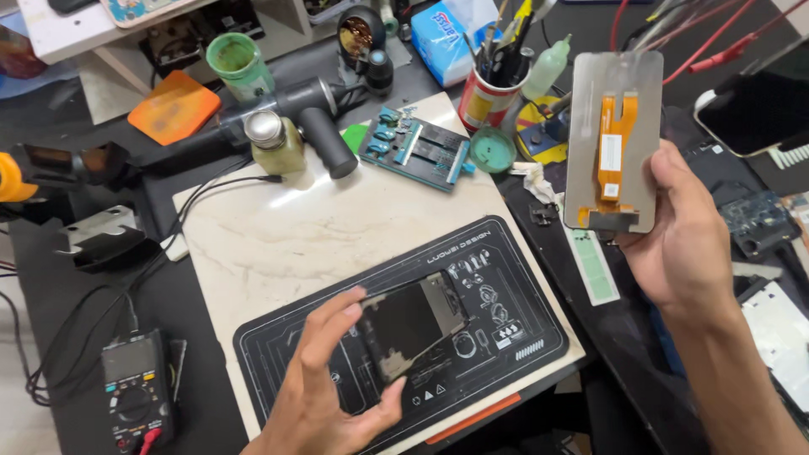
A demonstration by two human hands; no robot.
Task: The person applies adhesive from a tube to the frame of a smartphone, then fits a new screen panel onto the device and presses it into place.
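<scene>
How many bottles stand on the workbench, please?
2: a small metal-capped bottle at the marble slab's far-left corner, and a pale squeeze bottle beside the red tool cup. Clutter may hide others.

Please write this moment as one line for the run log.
left hand: holds dark phone body over black mat | right hand: holds grey screen panel, orange flex cable facing camera

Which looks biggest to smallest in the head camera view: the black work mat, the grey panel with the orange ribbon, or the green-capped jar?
1. black work mat, by far.
2. grey panel, raised toward the camera in the right hand, so perhaps flattered.
3. green-capped jar.
</scene>
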